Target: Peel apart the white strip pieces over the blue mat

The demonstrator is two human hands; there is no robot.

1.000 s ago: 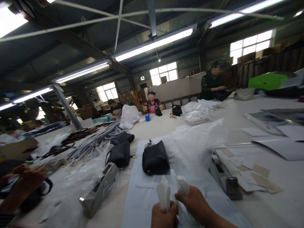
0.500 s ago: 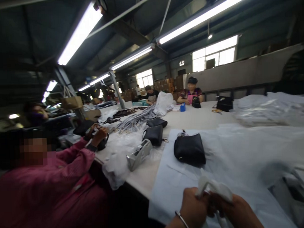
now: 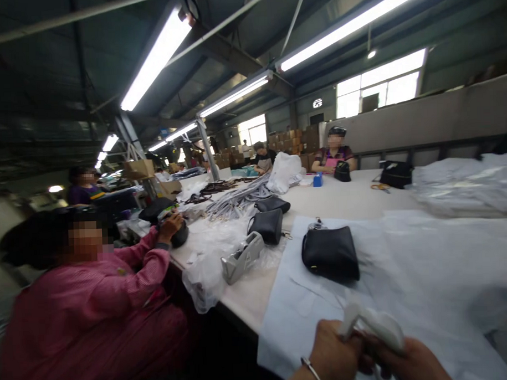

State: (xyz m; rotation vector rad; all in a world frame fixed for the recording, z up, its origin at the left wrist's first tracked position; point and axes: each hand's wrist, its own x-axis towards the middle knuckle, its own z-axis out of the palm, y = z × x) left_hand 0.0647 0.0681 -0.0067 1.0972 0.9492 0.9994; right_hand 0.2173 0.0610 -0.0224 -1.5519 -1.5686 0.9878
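Note:
At the lower right, my left hand (image 3: pixel 334 349), with a metal bracelet at its wrist, is closed on a whitish folded strip (image 3: pixel 377 323) whose exact kind I cannot make out. My right hand (image 3: pixel 415 357) grips the same strip from the other side, close to the left. The strip bends up between both hands, and the fingertips are partly hidden. Beyond them a black bag (image 3: pixel 330 254) lies on a pale sheet (image 3: pixel 283 316), with a metal clasp and strap end at its top.
A grey tape dispenser (image 3: pixel 243 258), clear plastic (image 3: pixel 202 275) and black pouches (image 3: pixel 266 227) lie to the left. A co-worker in pink (image 3: pixel 99 306) sits there, handling a dark bag. Grey straps (image 3: pixel 241 196) and a stack of plastic bags (image 3: pixel 469 185) lie farther back.
The whole view has shifted, so the scene sits farther right. Both hands still hold the whitish strip. The co-worker's hands have moved slightly around the dark bag.

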